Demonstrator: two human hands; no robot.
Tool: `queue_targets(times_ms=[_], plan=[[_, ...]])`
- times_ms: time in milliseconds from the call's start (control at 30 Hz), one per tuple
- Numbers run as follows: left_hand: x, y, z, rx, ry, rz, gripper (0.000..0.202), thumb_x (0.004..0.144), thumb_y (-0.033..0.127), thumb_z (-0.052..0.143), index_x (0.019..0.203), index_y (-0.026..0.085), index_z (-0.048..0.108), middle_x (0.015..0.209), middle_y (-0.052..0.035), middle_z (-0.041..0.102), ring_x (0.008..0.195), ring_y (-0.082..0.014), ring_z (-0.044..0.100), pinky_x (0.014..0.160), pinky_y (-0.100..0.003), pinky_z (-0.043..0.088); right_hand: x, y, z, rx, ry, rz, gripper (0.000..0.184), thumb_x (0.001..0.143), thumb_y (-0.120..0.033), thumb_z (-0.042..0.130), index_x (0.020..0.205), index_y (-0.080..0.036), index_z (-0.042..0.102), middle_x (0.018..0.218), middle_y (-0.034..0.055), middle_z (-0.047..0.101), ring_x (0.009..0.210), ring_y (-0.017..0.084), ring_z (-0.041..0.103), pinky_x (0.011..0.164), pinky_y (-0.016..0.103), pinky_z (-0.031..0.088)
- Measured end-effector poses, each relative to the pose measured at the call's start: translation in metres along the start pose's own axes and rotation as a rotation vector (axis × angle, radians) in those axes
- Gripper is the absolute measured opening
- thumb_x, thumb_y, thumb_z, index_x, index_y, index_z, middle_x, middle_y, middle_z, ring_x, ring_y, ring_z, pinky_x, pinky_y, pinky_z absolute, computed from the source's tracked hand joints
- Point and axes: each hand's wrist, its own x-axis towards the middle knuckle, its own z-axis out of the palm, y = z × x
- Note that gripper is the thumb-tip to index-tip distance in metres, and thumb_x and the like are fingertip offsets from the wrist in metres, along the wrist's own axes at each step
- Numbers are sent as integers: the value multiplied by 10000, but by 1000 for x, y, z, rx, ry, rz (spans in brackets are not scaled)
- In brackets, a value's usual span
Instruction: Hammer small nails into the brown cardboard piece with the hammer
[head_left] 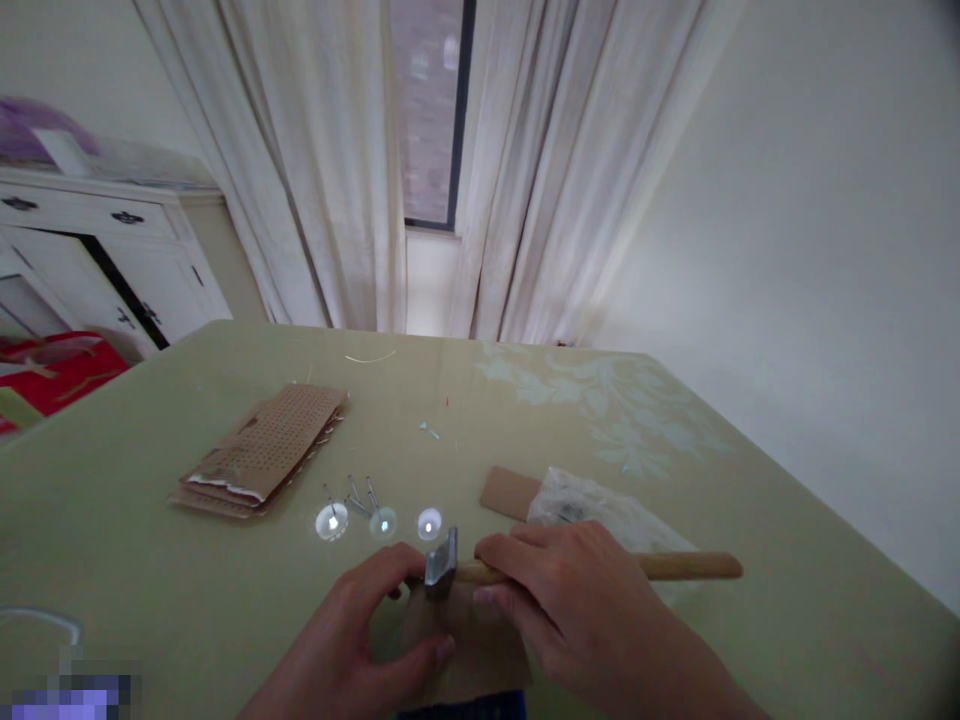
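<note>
My right hand is closed round the wooden handle of a small hammer, close to its metal head. The head rests on a piece of brown cardboard at the table's near edge. My left hand pinches the left side of that cardboard, thumb on top and fingertips beside the hammer head. Three large-headed shiny nails lie just beyond the hands.
A stack of perforated brown cardboard lies left of centre on the green table. Another cardboard piece and a clear plastic bag sit to the right. White drawers and curtains stand behind.
</note>
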Motion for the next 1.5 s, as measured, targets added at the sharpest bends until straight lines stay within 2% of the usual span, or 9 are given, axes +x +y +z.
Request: queue_targets(times_ms=[233, 433, 700, 833, 1033, 1233, 1367, 1433, 1500], plan=[[-6, -1, -2, 17, 18, -29, 438, 781, 273, 894, 1200, 354, 796, 1109, -7, 869, 949, -279, 829, 830, -333, 698, -5, 1, -10, 28, 3, 9, 69, 1022, -264, 715, 954, -251, 712, 887, -12, 783, 799, 220, 724, 682, 329, 327], [-10, 4, -1, -97, -125, -53, 924, 646, 291, 1033, 1474, 455, 656, 1403, -31, 800, 1178, -334, 814, 967, -407, 699, -19, 18, -31, 69, 183, 70, 153, 1109, -298, 627, 1003, -250, 726, 905, -2, 773, 827, 210, 713, 747, 322, 403], [-14, -6, 7, -73, -226, -189, 782, 719, 316, 966, 1449, 412, 703, 1459, -58, 764, 1296, -373, 751, 1088, -492, 640, -19, 25, -36, 80, 198, 75, 116, 1100, -289, 663, 1037, -261, 757, 933, -8, 796, 845, 208, 724, 768, 313, 423], [-19, -13, 14, -81, -190, -241, 795, 726, 304, 936, 1473, 409, 685, 1528, -50, 714, 1394, -388, 677, 1180, -518, 570, -15, 24, -34, 92, 187, 59, 114, 1096, -276, 663, 1116, -283, 775, 968, -12, 812, 880, 215, 748, 778, 313, 429], [-21, -20, 22, -75, -142, -114, 828, 738, 301, 926, 1501, 451, 643, 1505, -38, 726, 1325, -381, 725, 1160, -528, 590, -11, 25, -31, 70, 171, 50, 135, 1101, -285, 649, 1098, -282, 784, 955, 1, 814, 872, 229, 749, 777, 322, 442], [-23, -11, 7, -141, -114, -189, 939, 770, 442, 951, 1617, 442, 546, 1580, -83, 683, 1373, -403, 705, 1111, -532, 626, -7, 29, -26, 30, 157, 65, 132, 1080, -277, 664, 1074, -269, 796, 969, 18, 828, 886, 243, 767, 778, 328, 465], [-7, -37, -11, -75, 51, -223, 480, 1077, 478, 585, 1537, 357, 647, 1503, -96, 739, 1309, -317, 747, 1062, -465, 652, -7, 29, -26, 22, 169, 54, 189, 1092, -288, 626, 1091, -268, 814, 954, 34, 830, 869, 240, 765, 769, 325, 476], [3, -60, -15, 167, 144, -154, 373, 1070, 403, 559, 1348, 292, 782, 1406, -104, 789, 1299, -321, 742, 1156, -518, 584, -7, 29, -26, 23, 168, 52, 201, 1094, -287, 617, 1077, -265, 816, 952, 41, 832, 867, 242, 764, 768, 324, 476], [8, -82, -16, 395, 110, -95, 445, 1018, 223, 508, 1357, 281, 791, 1419, -106, 787, 1305, -337, 734, 1164, -573, 561, -6, 29, -25, 23, 153, 60, 189, 1091, -281, 625, 1098, -266, 814, 953, 38, 831, 859, 241, 761, 758, 323, 467]])
